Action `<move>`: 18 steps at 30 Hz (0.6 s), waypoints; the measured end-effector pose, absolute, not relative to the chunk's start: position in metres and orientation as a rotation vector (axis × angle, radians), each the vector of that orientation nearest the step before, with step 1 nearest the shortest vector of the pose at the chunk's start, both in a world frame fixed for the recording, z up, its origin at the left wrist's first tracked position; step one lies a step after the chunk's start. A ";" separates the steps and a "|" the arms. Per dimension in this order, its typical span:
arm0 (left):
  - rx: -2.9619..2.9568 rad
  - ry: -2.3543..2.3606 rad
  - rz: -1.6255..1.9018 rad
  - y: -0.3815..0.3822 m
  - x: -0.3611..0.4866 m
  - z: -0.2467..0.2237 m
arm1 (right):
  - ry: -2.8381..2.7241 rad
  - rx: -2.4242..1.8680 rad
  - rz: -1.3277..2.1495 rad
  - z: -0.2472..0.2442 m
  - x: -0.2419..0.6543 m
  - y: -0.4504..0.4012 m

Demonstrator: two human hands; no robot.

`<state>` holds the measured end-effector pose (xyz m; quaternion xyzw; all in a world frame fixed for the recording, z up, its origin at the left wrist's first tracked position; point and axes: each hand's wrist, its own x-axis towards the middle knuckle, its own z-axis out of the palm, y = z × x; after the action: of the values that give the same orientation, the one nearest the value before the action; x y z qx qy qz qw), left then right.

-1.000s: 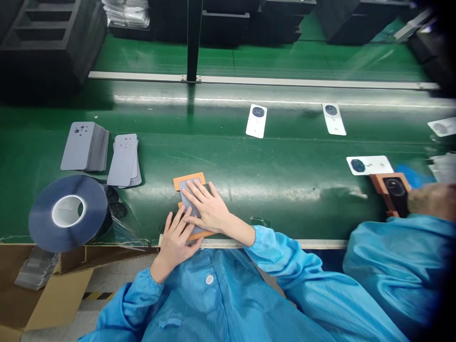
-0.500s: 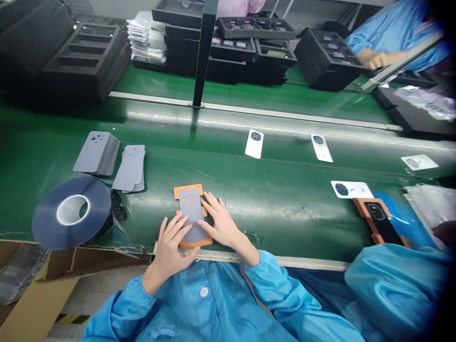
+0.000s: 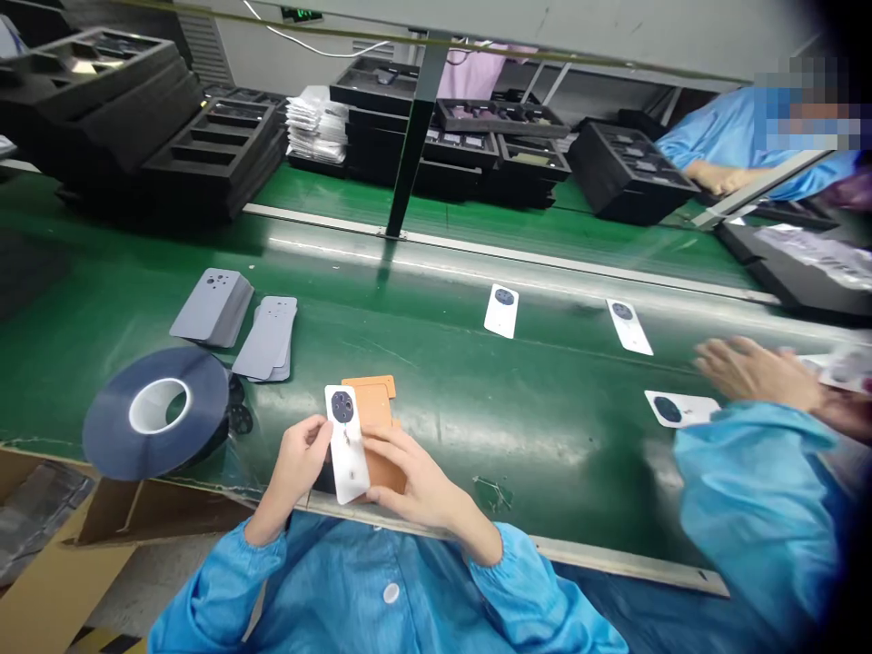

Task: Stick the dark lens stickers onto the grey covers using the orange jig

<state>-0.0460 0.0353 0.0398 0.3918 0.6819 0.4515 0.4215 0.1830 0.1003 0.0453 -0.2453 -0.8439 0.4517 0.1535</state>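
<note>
Between my hands is a white phone back panel [image 3: 350, 472] with a dark round camera area near its top. It is tilted a little, above the left side of an orange jig [image 3: 374, 396] at the table's front edge. My left hand [image 3: 300, 457] pinches its left edge between thumb and fingers. On the opposite side, my right hand [image 3: 415, 477] grips the right edge, its fingers in front of part of the jig. The jig's lower part is hidden by the panel and my right hand.
Left are two stacks of grey sheets [image 3: 208, 309] and a large roll of dark film [image 3: 102, 418]. White panels [image 3: 500, 318] lie along the green belt. A co-worker's hand [image 3: 756, 372] reaches in from the right. Black trays [image 3: 619, 173] stand behind the metal rail.
The grey sheet that lay on the jig under both hands is no longer seen there. A white phone back panel is now lifted between my hands. A co-worker's arm has reached in at right.
</note>
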 end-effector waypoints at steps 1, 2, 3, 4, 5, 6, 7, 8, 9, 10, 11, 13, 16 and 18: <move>0.955 1.703 1.152 0.034 -0.048 0.039 | -2.382 -0.760 1.299 0.045 0.181 0.100; 0.932 1.700 1.173 0.034 -0.049 0.038 | -2.340 -0.810 1.306 0.044 0.178 0.100; 0.913 1.696 1.195 0.033 -0.051 0.036 | -2.293 -0.853 1.322 0.043 0.176 0.099; 0.895 1.687 1.215 0.032 -0.053 0.034 | -2.240 -0.892 1.359 0.042 0.173 0.099; 0.877 1.673 1.234 0.032 -0.054 0.033 | -2.180 -0.926 1.419 0.040 0.169 0.100; 0.859 1.656 1.250 0.033 -0.056 0.031 | -2.111 -0.951 1.502 0.039 0.166 0.101; 0.844 1.639 1.264 0.034 -0.058 0.030 | -2.034 -0.969 1.597 0.037 0.162 0.103; 0.829 1.625 1.279 0.035 -0.060 0.029 | -1.952 -0.982 1.690 0.035 0.158 0.107; 0.814 1.619 1.300 0.037 -0.062 0.029 | -1.875 -0.983 1.765 0.033 0.153 0.114; 0.800 1.623 1.327 0.039 -0.064 0.029 | -1.806 -0.977 1.814 0.031 0.148 0.123; 0.789 1.639 1.359 0.040 -0.067 0.029 | -1.749 -0.972 1.835 0.029 0.143 0.135; 0.781 1.697 1.419 0.042 -0.074 0.028 | -1.674 -0.998 1.818 0.028 0.130 0.169; 0.793 1.826 1.489 0.038 -0.091 0.022 | -1.651 -1.198 1.615 0.028 0.106 0.234; 0.773 1.924 1.549 0.033 -0.104 0.016 | -1.696 -1.314 1.444 0.028 0.090 0.278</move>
<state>-0.1044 0.0327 0.0160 0.2872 0.7151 0.5757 0.2732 0.0898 0.2784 0.0277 -0.4887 -0.6307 0.5369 0.2741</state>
